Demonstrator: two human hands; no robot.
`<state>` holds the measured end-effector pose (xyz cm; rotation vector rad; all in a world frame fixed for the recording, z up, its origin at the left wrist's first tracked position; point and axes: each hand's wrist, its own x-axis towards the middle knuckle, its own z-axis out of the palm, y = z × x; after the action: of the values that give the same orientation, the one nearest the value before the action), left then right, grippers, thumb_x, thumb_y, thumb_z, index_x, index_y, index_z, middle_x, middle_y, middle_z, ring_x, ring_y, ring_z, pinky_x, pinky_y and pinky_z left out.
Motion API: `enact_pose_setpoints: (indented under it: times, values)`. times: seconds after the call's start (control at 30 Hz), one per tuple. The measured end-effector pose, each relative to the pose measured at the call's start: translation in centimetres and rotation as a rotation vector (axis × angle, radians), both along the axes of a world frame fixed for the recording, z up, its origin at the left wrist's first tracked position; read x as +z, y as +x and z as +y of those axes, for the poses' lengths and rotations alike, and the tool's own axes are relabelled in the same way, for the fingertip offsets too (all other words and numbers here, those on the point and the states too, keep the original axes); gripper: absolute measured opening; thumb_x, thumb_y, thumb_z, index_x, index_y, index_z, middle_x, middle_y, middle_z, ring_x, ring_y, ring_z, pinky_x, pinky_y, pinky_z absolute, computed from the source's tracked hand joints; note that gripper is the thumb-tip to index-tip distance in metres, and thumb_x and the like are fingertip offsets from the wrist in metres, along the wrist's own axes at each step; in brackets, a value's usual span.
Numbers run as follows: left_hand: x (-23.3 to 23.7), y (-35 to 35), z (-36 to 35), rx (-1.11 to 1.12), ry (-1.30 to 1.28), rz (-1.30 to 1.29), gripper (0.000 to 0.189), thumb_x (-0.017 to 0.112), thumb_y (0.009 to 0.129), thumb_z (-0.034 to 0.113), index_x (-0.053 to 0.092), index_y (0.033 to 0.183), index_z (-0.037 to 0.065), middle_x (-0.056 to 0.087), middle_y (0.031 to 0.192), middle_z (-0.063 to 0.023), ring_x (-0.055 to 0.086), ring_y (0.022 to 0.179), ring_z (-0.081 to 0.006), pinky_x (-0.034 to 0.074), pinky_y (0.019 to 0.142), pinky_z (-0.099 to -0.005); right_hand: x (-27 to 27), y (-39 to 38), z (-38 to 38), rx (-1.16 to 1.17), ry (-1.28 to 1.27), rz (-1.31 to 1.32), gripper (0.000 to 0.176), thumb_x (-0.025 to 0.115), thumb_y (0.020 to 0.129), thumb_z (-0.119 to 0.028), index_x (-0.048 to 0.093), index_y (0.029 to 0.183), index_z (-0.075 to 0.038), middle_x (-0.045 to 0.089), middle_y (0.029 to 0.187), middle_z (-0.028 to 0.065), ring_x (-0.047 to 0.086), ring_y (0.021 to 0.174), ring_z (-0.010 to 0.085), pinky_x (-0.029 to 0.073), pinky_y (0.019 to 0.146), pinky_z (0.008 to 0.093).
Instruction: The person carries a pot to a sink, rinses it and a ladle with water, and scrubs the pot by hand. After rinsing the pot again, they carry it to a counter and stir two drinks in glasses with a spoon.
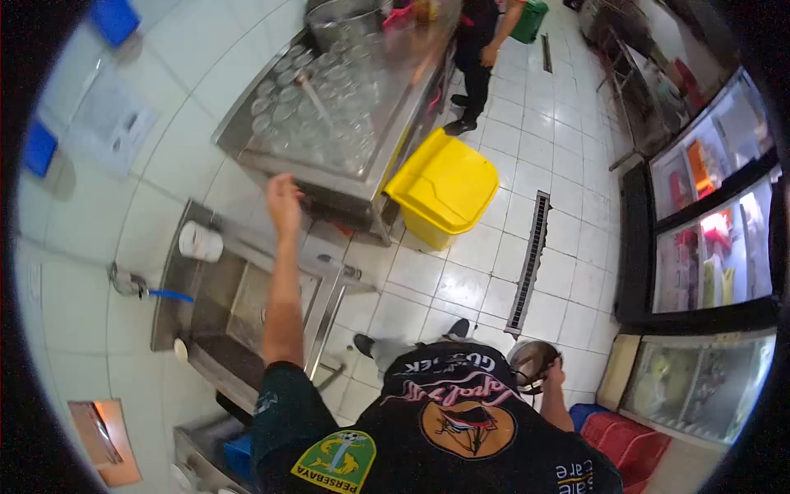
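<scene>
My left arm stretches out past the steel sink (317, 325). My left hand (284, 198) is in the air by the near corner of the steel counter (329, 185), fingers loosely bent and apart, with nothing visible in them. Many clear glasses (317, 107) crowd that counter. Low at my right side, my right hand (554, 375) grips the edge of a round metal pan (533, 359) with a dark inside. My fingers partly hide its rim and any handle.
A yellow lidded bin (444, 185) stands beside the counter. Another person (477, 70) is beyond it. A floor drain (531, 259) runs along the tiles. Glass-door fridges (712, 239) and a red crate (625, 449) are at right. A white tub (201, 242) sits on the sink ledge.
</scene>
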<state>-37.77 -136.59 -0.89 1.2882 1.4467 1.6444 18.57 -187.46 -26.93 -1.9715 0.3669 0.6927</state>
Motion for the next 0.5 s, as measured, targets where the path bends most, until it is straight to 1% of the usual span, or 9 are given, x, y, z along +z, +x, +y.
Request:
enact_pose_setpoints:
  times: [0.17,0.23,0.27,0.3,0.33,0.37,0.4,0.43,0.5]
  values:
    - [-6.6,18.6,1.0,-0.585,-0.190,0.098,0.028,0.048,0.090,0.029,0.056,0.090,0.003,0.051,0.065,-0.0002,0.049,0.059,-0.0087,0.040,0.055,-0.0235,1.7,3.1,-0.6,0.208,-0.083,-0.240,0.046,0.055,0.083,-0.043,0.055,0.068,0.000,0.049,0.053,0.0049,0.045,0.041,0.0138,0.036,0.040,0.0296]
    - [-10.0,23.3,-0.2,-0.801,-0.462,0.418,0.023,0.049,0.089,0.023,0.056,0.089,0.001,0.053,0.068,-0.0015,0.050,0.060,-0.0108,0.042,0.056,-0.0255,3.7,2.4,0.6,0.166,-0.010,-0.260,0.049,0.054,0.083,-0.044,0.055,0.068,0.003,0.048,0.051,0.0049,0.046,0.042,0.0145,0.037,0.041,0.0308]
    - [-13.0,24.6,-1.0,-0.954,-0.424,0.459,0.024,0.050,0.088,0.023,0.056,0.090,0.000,0.057,0.074,-0.0036,0.052,0.064,-0.0120,0.043,0.057,-0.0268,3.5,2.3,0.6,0.147,0.006,-0.223,0.054,0.053,0.084,-0.046,0.056,0.070,0.005,0.048,0.049,0.0049,0.048,0.043,0.0155,0.039,0.042,0.0318]
    - [-18.7,24.7,-1.2,-1.188,-0.255,0.220,0.029,0.050,0.088,0.028,0.057,0.092,0.000,0.059,0.083,-0.0058,0.054,0.070,-0.0124,0.044,0.061,-0.0284,2.8,2.3,0.2,0.134,-0.002,-0.212,0.054,0.053,0.084,-0.046,0.056,0.070,0.005,0.048,0.049,0.0049,0.048,0.043,0.0155,0.039,0.042,0.0318]
    - [-19.6,26.4,-2.6,-1.229,-0.813,0.509,0.032,0.049,0.088,0.032,0.057,0.094,0.001,0.058,0.088,-0.0065,0.053,0.073,-0.0126,0.045,0.065,-0.0293,2.2,3.2,0.9,0.191,-0.148,-0.185,0.054,0.053,0.084,-0.047,0.057,0.074,0.006,0.049,0.049,0.0064,0.050,0.045,0.0163,0.039,0.042,0.0316]
    - [-23.8,26.4,-2.6,-1.277,-0.937,0.540,0.034,0.050,0.088,0.034,0.058,0.097,0.003,0.059,0.088,-0.0070,0.054,0.073,-0.0131,0.045,0.066,-0.0295,0.9,4.0,0.9,0.260,-0.280,-0.171,0.054,0.053,0.083,-0.047,0.058,0.079,0.007,0.051,0.050,0.0079,0.052,0.046,0.0172,0.040,0.042,0.0315]
    - [-28.5,25.3,-3.7,-1.181,-0.919,0.163,0.036,0.052,0.085,0.038,0.060,0.083,0.003,0.058,0.066,-0.0076,0.055,0.057,-0.0157,0.045,0.056,-0.0316,-3.8,5.0,-1.2,0.374,-0.409,-0.167,0.054,0.055,0.082,-0.047,0.058,0.081,0.006,0.052,0.050,0.0105,0.053,0.046,0.0204,0.040,0.043,0.0336]
    - [-27.0,26.3,-4.2,-1.066,-0.959,0.545,0.039,0.052,0.083,0.042,0.060,0.083,0.003,0.058,0.065,-0.0079,0.055,0.055,-0.0167,0.046,0.054,-0.0308,-8.1,6.7,-2.7,0.486,-0.539,-0.163,0.054,0.057,0.080,-0.048,0.058,0.083,0.006,0.054,0.051,0.0131,0.055,0.047,0.0237,0.041,0.043,0.0357]
    - [-29.3,26.2,-4.7,-0.922,-1.158,0.419,0.044,0.052,0.082,0.046,0.060,0.082,0.003,0.059,0.065,-0.0089,0.056,0.056,-0.0197,0.046,0.056,-0.0338,-6.4,6.6,0.4,0.390,-0.258,-0.033,0.052,0.062,0.077,-0.047,0.059,0.079,0.005,0.056,0.057,0.0200,0.057,0.053,0.0301,0.042,0.047,0.0412]
